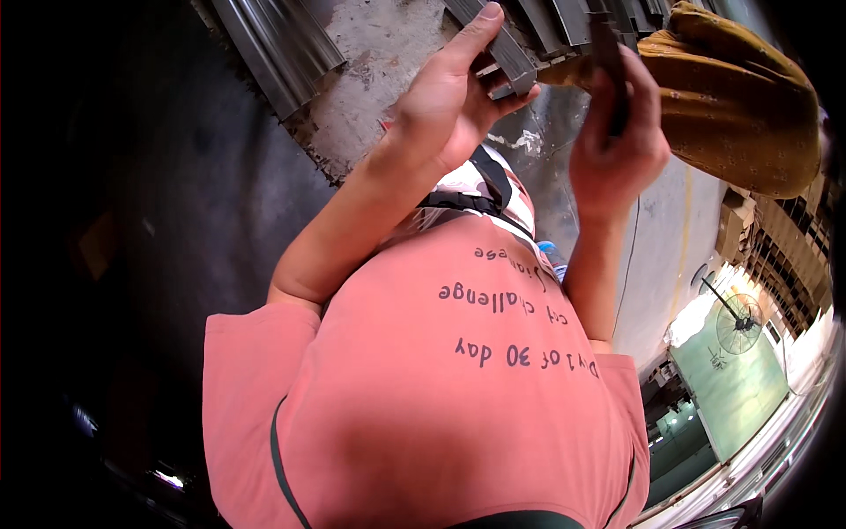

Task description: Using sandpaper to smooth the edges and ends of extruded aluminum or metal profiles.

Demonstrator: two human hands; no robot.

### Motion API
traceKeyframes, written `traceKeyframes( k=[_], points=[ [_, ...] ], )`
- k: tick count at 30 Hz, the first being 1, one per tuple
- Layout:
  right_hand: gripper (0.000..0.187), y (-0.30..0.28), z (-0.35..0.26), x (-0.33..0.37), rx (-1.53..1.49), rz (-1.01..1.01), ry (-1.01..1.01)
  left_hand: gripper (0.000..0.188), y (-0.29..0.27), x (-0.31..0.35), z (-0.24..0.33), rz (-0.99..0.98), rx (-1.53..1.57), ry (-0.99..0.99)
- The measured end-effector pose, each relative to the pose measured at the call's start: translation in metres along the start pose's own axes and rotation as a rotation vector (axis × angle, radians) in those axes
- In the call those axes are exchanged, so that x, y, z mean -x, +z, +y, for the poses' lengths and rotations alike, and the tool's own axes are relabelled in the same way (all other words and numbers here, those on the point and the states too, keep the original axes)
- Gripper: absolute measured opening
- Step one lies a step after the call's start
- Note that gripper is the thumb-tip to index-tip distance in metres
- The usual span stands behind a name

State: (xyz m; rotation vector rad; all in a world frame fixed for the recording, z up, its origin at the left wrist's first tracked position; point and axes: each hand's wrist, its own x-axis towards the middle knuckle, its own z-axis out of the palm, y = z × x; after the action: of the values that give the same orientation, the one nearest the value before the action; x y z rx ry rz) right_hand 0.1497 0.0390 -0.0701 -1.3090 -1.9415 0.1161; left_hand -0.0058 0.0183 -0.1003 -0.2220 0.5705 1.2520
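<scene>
My left hand [454, 101] is closed around the near end of a grey metal channel bar [511, 60]. Its thumb lies along the top and its fingers curl underneath. The bar runs away from me past the upper edge of the view. To the right, my right hand [621, 145] grips a dark, narrow, flat tool [608, 48] that stands up out of the fist. Blur and the fingers hide what kind of tool it is. A small gap separates the tool from the bar in my left hand.
Ribbed metal profiles [278, 53] lie at the upper left, and more metal lengths [564, 22] at the top. Mustard patterned cloth [731, 106] bulges close by my right hand. Concrete floor [374, 62] shows between. A standing fan [738, 324] is farther right.
</scene>
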Motion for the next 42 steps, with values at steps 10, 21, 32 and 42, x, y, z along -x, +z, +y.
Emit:
traceKeyframes(
  k=[10, 21, 32, 42],
  points=[
    [0.013, 0.008, -0.005, 0.007, -0.163, -0.136, 0.130, 0.025, -0.005, 0.002, 0.002, -0.041, -0.017, 0.003],
    [0.026, 0.007, -0.008, 0.002, -1.063, -0.227, 0.465, 0.031, 0.001, 0.005, 0.002, 0.041, -0.070, 0.004],
    [0.012, 0.008, -0.011, 0.001, -0.667, -0.326, 0.218, 0.022, -0.003, 0.010, 0.001, 0.073, -0.024, -0.014],
    [0.018, 0.013, -0.003, 0.014, -0.929, -0.200, 0.622, 0.027, 0.005, 0.011, 0.002, 0.066, -0.026, -0.018]
  ],
)
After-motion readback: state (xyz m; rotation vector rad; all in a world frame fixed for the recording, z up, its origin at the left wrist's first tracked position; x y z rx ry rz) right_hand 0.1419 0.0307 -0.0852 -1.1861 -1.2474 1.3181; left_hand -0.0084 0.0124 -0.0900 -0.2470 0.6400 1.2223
